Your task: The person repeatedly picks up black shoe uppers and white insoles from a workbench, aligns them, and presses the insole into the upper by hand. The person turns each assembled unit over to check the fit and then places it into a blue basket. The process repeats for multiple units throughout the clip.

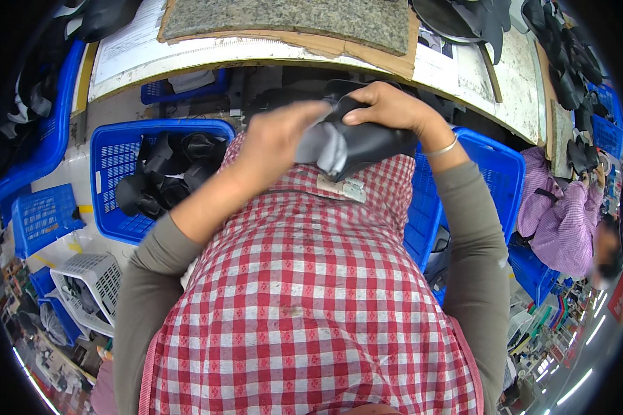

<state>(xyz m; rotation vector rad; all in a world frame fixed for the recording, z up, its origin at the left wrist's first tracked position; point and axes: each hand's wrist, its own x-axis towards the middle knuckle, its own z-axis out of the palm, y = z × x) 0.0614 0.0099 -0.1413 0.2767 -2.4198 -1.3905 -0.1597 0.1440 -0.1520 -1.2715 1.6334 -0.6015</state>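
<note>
Over my lap, just under the bench edge, lies a black leather shoe upper [377, 142] with a pale grey lining [323, 149] showing on its left side. My right hand [389, 109] grips its top edge, the thumb on the near face and the fingers folded behind. At the upper's left edge is my left hand [278, 137], smeared by motion. Its fingers reach toward the top of the piece, but whether they pinch it is not clear.
A worktable [256, 54] carrying a grey stone slab [291, 24] runs across in front. Left of me stands a blue basket [104, 173] of black leather pieces; another blue basket [502, 166] is at my right. A co-worker in a pink checked top [561, 221] sits farther right.
</note>
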